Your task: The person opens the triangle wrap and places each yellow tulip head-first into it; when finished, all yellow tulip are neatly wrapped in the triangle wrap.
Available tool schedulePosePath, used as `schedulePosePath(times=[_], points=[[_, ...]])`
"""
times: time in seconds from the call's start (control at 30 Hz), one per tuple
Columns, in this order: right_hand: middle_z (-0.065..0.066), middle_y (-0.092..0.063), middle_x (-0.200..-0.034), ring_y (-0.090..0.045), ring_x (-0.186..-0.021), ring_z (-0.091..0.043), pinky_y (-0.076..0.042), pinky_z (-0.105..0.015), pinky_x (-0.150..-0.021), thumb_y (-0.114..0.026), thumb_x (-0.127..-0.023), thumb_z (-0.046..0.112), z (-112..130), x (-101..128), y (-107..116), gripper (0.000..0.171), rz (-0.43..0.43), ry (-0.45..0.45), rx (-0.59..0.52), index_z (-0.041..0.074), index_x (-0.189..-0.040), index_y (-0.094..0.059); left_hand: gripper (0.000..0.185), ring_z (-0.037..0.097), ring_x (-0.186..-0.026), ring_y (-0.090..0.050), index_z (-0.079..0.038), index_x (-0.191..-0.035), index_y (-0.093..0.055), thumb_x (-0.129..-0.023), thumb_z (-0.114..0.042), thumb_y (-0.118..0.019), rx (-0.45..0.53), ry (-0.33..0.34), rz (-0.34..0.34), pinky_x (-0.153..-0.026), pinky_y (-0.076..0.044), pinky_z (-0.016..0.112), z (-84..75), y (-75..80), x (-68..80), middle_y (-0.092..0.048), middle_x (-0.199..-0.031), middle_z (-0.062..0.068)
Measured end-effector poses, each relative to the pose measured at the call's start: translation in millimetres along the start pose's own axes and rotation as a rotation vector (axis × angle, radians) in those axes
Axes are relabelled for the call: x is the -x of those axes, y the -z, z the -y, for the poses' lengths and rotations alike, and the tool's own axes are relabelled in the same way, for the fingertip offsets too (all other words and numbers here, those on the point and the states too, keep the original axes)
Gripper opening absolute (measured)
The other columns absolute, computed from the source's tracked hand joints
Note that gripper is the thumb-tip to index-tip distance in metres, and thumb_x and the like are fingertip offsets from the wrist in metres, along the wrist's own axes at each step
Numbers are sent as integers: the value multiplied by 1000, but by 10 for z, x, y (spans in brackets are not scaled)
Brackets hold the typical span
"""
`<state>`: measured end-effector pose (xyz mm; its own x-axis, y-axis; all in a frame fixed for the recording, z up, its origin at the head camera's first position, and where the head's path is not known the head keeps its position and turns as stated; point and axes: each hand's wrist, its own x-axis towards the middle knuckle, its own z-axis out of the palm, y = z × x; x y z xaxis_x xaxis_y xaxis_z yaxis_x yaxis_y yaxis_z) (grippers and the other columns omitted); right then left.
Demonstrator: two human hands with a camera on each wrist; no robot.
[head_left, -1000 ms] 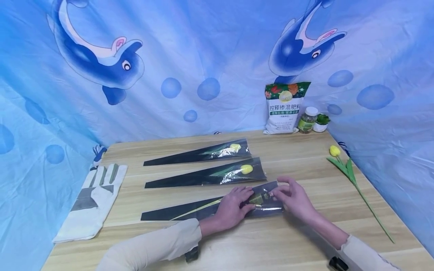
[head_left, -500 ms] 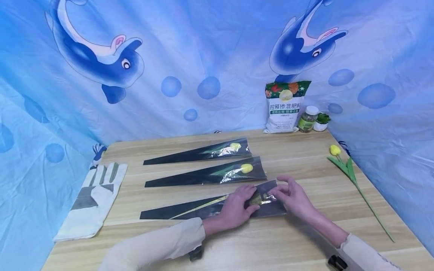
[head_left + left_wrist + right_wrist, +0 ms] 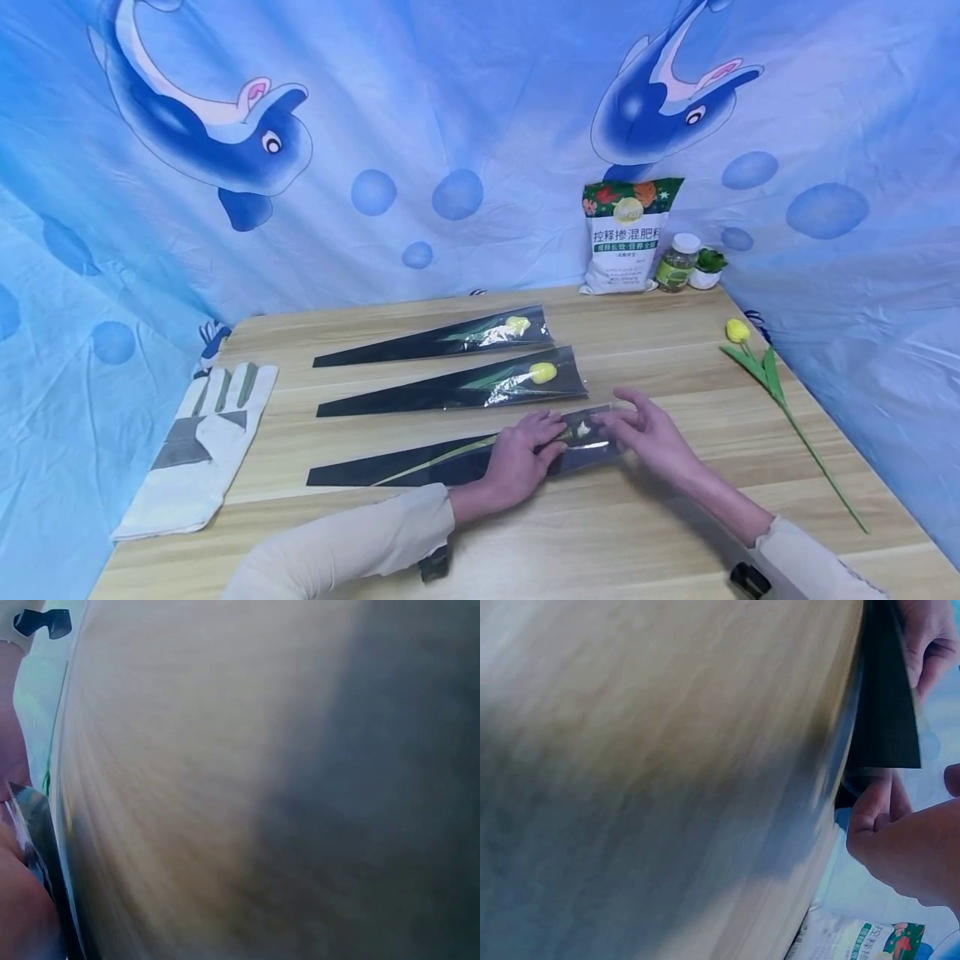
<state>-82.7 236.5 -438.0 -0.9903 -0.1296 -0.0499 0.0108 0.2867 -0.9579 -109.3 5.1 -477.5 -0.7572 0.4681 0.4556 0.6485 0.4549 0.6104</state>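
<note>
A dark-backed clear flower sleeve (image 3: 345,476) lies nearest on the table, its wide end to the right. Through its film runs a yellow-green stem (image 3: 431,461); glare and the hands mostly hide the flower end. My left hand (image 3: 517,458) lies across the sleeve, fingers extended over it and thumb set apart. At the wide end, my right hand (image 3: 648,433) pinches the mouth of the sleeve between thumb and fingers. In the right wrist view, the sleeve's black back (image 3: 889,712) stands out beyond my right fingers (image 3: 885,806).
Two sleeves with yellow tulips, a middle sleeve (image 3: 420,400) and a far sleeve (image 3: 397,346), lie beyond. A loose yellow tulip (image 3: 780,396) is at right, work gloves (image 3: 183,483) at left. A fertilizer bag (image 3: 622,237), jar (image 3: 677,262) and potted plant (image 3: 707,268) stand at the back.
My left hand has slid slightly right along the sleeve. The wide end between the hands has shifted, and its glare looks different. My right hand keeps its pinch at the mouth.
</note>
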Motion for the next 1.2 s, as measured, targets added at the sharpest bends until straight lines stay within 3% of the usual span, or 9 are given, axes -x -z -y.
schedulePosePath(times=[0.17, 0.4, 0.47, 0.57, 0.7, 0.8, 0.97, 1.07, 1.2], points=[[-24, -65, -124, -66, -109, -34, -50, -48, -96, -54, -105, 25, -47, 14, 47, 65, 5, 7, 33, -12, -149, -24, 32, 28, -116, -64, -3, -114, -75, -84, -14, -81, 13, -4, -39, -100, -48, 40, 21, -14, 7, -69, -119, 11], [-24, -66, -121, -68, -96, -33, -57, -41, -81, -52, -106, 29, -19, 24, 261, 57, -67, -7, 65, -8, -146, -35, 32, 26, -116, -64, -4, -115, -74, -85, -14, -80, 12, 28, -32, -100, -49, 40, 41, -14, 6, -70, -119, 10], [-26, -65, -120, -68, -96, -29, -58, -37, -80, -53, -105, 27, -7, 16, 420, 56, -106, -12, 94, -9, -145, -36, 32, 26, -117, -64, -4, -115, -74, -85, -14, -80, 20, 30, -28, -101, -48, 39, 44, -11, 2, -70, -119, 10], [-29, -65, -116, -68, -89, -13, -58, -30, -74, -55, -104, 19, -47, -16, 742, 51, -194, 15, 175, -13, -140, -40, 32, 25, -116, -64, -5, -115, -75, -85, -15, -80, 26, 27, -25, -101, -48, 38, 52, -8, -4, -70, -118, 9], [-29, -67, -101, -53, -76, 13, -48, -14, -64, -56, -99, 12, -215, -36, 1251, 40, -372, 72, 415, -19, -124, -52, 32, 23, -115, -65, -6, -115, -75, -85, -15, -80, 28, 29, -17, -100, -49, 36, 62, -6, -7, -70, -119, 8], [-30, -64, -97, -42, -73, 18, -40, -10, -59, -55, -96, 11, -367, 8, 1604, 38, -452, 51, 546, -20, -118, -55, 32, 23, -115, -65, -6, -115, -75, -85, -16, -80, 40, 34, -11, -99, -49, 35, 67, -4, -3, -70, -119, 8], [-36, -61, -96, -49, -72, 3, -40, -15, -56, -53, -94, 9, -522, 91, 1997, 38, -448, -29, 644, -23, -114, -52, 33, 24, -113, -66, -4, -114, -75, -84, -15, -81, 49, 11, -21, -98, -50, 36, 79, -6, 3, -71, -117, 9], [-36, -61, -95, -54, -71, -9, -42, -20, -54, -54, -94, 10, -536, 112, 2115, 38, -408, -70, 689, -23, -113, -52, 32, 25, -112, -66, -4, -113, -75, -83, -14, -82, 39, -4, -31, -97, -51, 36, 87, -10, -2, -71, -116, 10], [-35, -63, -94, -56, -67, -11, -46, -25, -53, -54, -95, 11, -521, 111, 2192, 41, -325, -119, 689, -24, -116, -50, 32, 25, -112, -67, -4, -113, -76, -82, -14, -82, 32, -7, -29, -97, -51, 36, 96, -21, -11, -71, -115, 10]])
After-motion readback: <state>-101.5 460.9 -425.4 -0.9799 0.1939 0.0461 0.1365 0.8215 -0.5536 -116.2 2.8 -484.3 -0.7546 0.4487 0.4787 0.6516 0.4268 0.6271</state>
